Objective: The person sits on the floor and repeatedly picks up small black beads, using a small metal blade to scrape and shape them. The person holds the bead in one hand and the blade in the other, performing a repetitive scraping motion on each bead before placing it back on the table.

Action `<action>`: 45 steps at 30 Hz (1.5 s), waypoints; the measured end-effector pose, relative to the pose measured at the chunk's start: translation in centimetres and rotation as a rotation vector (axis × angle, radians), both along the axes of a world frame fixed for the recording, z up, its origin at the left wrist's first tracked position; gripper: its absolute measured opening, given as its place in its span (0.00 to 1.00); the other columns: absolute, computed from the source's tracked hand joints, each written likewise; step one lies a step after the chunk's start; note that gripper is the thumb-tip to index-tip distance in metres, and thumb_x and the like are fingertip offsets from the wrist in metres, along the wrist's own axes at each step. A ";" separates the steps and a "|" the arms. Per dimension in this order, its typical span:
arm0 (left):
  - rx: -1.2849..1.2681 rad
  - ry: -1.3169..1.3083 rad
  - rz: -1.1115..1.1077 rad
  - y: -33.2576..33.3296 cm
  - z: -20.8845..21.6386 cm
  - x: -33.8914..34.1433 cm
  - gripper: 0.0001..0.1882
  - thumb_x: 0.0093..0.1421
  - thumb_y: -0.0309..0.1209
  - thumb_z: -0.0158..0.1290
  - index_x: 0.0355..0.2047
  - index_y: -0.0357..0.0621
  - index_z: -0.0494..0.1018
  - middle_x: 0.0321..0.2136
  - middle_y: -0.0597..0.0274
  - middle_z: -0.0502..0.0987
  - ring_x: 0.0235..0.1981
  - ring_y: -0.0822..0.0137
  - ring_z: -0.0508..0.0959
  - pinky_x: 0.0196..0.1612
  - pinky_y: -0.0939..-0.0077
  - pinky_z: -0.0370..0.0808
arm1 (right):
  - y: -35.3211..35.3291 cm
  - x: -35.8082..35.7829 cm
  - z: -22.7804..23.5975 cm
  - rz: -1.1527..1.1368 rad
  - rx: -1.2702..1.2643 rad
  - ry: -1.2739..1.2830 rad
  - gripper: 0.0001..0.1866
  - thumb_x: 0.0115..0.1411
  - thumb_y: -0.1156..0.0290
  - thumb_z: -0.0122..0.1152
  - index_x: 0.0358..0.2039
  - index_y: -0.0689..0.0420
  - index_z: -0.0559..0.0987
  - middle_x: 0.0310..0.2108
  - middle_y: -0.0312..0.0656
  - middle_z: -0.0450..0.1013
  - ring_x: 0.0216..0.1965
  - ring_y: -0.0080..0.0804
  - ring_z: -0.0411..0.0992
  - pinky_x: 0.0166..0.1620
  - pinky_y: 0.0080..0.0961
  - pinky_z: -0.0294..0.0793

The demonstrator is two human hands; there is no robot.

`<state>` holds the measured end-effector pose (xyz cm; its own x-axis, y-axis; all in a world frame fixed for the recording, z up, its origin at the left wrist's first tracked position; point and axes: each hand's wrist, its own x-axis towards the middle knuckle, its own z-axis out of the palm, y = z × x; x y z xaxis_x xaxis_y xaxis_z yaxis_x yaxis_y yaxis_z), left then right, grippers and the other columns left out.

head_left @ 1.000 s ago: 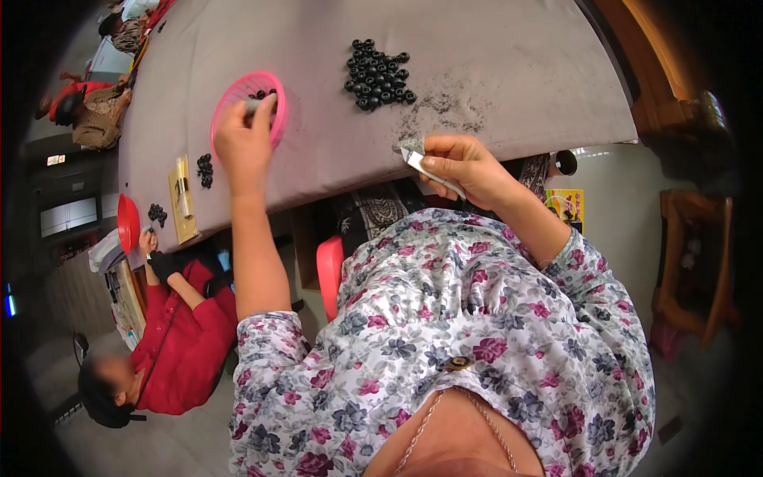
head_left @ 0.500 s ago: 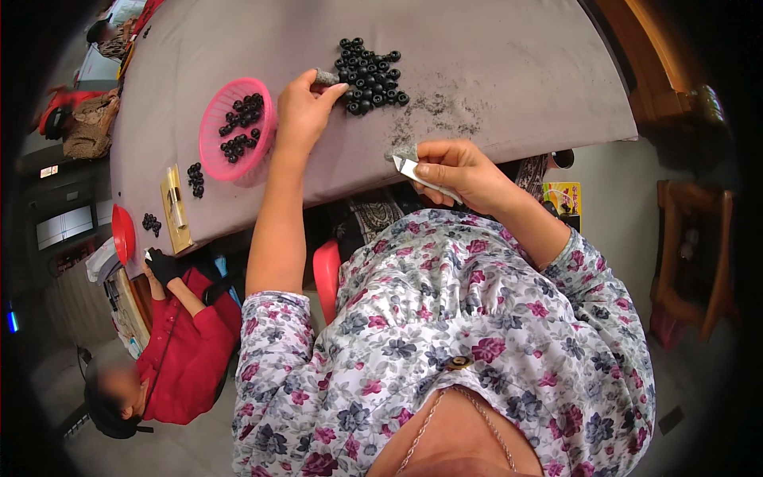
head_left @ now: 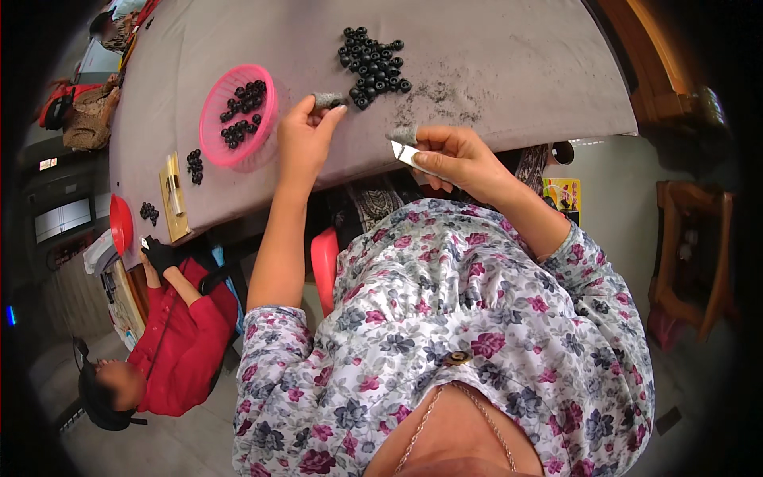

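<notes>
Head view: the left hand (head_left: 306,139) pinches one black bead (head_left: 337,102) between thumb and grey-wrapped finger, near the pile of black beads (head_left: 373,67) on the worktop (head_left: 548,71). The right hand (head_left: 457,157) is closed around a pale, slant-tipped blade (head_left: 404,153). A pink basket (head_left: 207,131), left of the left hand, contains further beads (head_left: 246,99).

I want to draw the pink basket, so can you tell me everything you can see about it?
The pink basket is round and open at the top, with a smooth bright rim and thin ribs with gaps round its wall. It looks like plastic. It stands upright on the grey cloth-covered table, near the edge. Shiny black beads lie inside, with pink showing around them. The left hand is close beside it; I can't tell if they touch.
</notes>
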<state>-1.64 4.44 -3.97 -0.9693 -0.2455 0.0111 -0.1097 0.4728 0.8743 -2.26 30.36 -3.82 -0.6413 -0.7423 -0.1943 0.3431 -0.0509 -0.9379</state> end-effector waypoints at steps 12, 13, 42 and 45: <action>1.508 -0.404 -0.049 5.1 0.2 5.3 0.06 0.61 0.33 0.57 0.31 0.45 0.73 0.25 0.67 0.74 0.24 0.74 0.71 0.26 0.80 0.69 | -0.2 0.6 -0.4 -0.019 -0.149 0.084 0.27 0.63 0.73 0.56 0.60 0.66 0.61 0.28 0.35 0.70 0.22 0.15 0.66 0.21 0.13 0.62; 1.516 -0.416 -0.054 5.3 0.2 5.4 0.07 0.61 0.33 0.57 0.32 0.45 0.73 0.25 0.68 0.73 0.24 0.74 0.71 0.26 0.81 0.69 | -0.2 0.6 -0.3 -0.021 -0.137 0.083 0.27 0.63 0.73 0.56 0.60 0.65 0.62 0.28 0.35 0.70 0.22 0.15 0.66 0.21 0.13 0.62; 1.544 -0.450 -0.142 5.6 0.3 5.9 0.08 0.63 0.33 0.52 0.31 0.43 0.72 0.22 0.67 0.71 0.20 0.75 0.67 0.23 0.81 0.63 | 0.3 -0.4 -0.5 0.094 -0.189 -0.054 0.08 0.62 0.69 0.57 0.37 0.61 0.77 0.23 0.31 0.71 0.19 0.13 0.66 0.20 0.12 0.61; 1.576 -0.454 -0.139 5.6 0.2 5.9 0.07 0.63 0.33 0.52 0.32 0.43 0.71 0.22 0.68 0.70 0.20 0.76 0.66 0.23 0.82 0.62 | 0.2 -0.2 -0.4 0.061 -0.164 -0.094 0.07 0.63 0.70 0.57 0.37 0.60 0.77 0.23 0.31 0.71 0.19 0.13 0.66 0.20 0.11 0.61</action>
